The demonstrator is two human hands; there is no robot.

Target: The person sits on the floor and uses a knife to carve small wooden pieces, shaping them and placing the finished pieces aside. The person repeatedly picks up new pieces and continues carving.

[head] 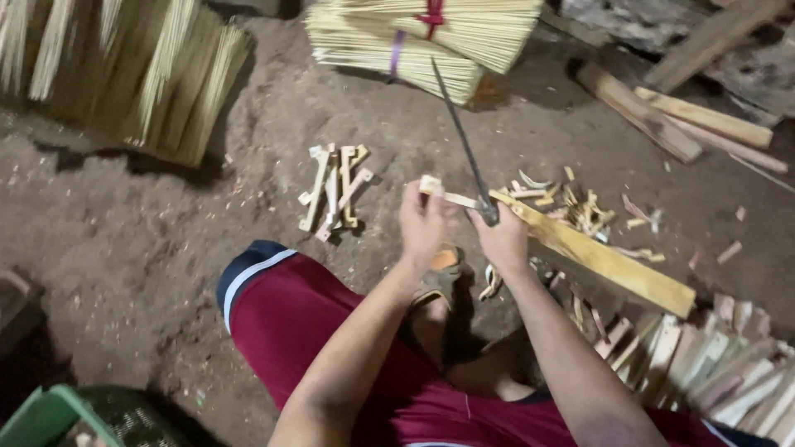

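So there's a thin bamboo strip [451,197] held up just above the dirt floor [149,248], pretty much dead centre of the view. The left hand [422,223] is closed around its near end, fingers curled, with the pale cut tip poking up past the thumb. The right hand [501,240] has a tight fist on the handle of a long narrow knife [460,128], blade pointing up and away, and the blade's base sits right against the strip where the two hands meet.

Just beside the right hand a wider bamboo slat [604,261] runs off at a slant to the right. Offcuts and chips [571,203] lie scattered behind it. A little pile of short split pieces [335,190] sits left of the hands. Bottom right there's a row of cut bamboo blocks [712,356]. Up top, tied bundles of thin sticks [414,41], more loose sticks [149,74] far left. The person's knee in red shorts [290,314] is below it all.
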